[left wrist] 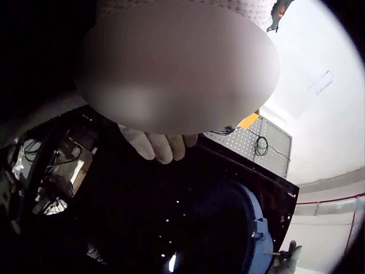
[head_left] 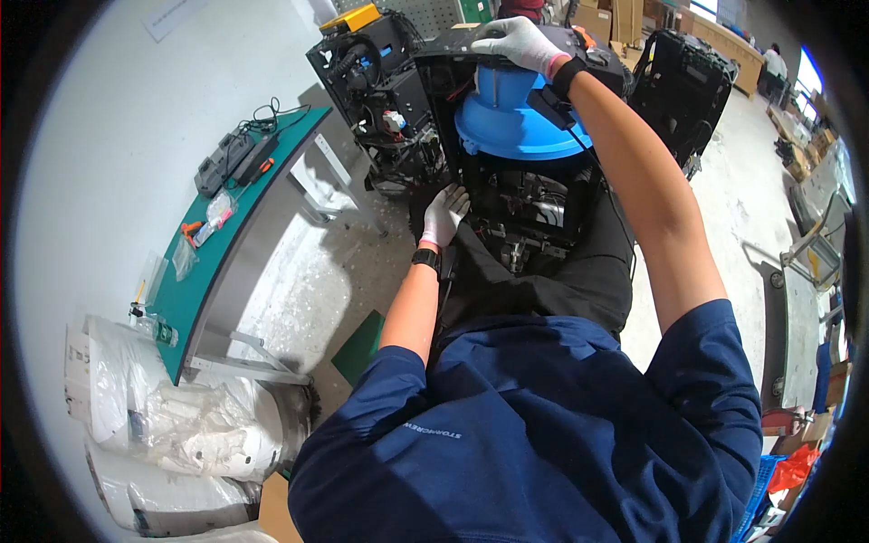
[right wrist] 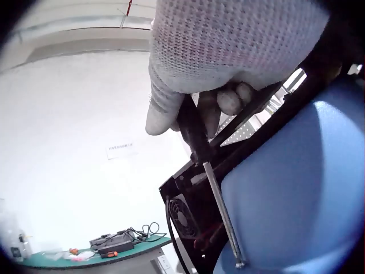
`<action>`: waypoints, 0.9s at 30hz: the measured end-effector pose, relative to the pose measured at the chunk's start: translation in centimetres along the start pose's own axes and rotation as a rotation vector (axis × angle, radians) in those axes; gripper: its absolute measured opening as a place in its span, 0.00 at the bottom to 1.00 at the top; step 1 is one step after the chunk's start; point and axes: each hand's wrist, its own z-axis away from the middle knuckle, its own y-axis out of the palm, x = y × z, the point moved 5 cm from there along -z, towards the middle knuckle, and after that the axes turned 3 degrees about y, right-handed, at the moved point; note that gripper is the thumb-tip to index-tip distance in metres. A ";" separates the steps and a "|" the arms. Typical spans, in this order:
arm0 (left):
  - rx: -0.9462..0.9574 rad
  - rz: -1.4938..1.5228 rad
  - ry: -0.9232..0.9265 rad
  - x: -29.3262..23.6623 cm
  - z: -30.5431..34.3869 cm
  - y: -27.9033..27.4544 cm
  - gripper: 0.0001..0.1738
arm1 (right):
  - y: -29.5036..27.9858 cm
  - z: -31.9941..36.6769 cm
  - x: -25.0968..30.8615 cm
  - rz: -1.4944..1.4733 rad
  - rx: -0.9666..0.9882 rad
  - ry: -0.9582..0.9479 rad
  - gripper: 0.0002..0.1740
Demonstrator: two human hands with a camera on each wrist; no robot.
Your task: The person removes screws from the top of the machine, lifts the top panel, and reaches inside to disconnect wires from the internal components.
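Note:
In a white glove, my right hand is up at the top edge of a black machine housing. Its fingers grip the dark handle of a screwdriver, seen in the right wrist view. The metal shaft points down, and its tip overlaps a large blue round part there. That blue part sits inside the upper housing, wide rim downward. My gloved left hand rests lower down against the housing's left side, fingers extended together. In the left wrist view, fingertips show below a blurred patch.
A green-topped bench along the left wall bears a power tool, cables and small orange-handled tools. Other black machine units stand behind. Plastic-wrapped white items lie at lower left. A flat cart stands at far right.

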 end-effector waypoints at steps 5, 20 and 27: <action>0.031 -0.003 0.000 0.2 -0.5 -0.2 0.26 | -0.2 0.0 0.3 0.045 -0.044 -0.042 0.21; 0.048 -0.015 0.016 -0.2 -0.4 -0.2 0.28 | -0.4 -0.3 -1.0 0.009 0.005 0.056 0.22; 0.022 0.003 0.004 0.3 -0.3 -0.1 0.27 | -0.1 0.1 0.3 0.075 -0.050 -0.067 0.21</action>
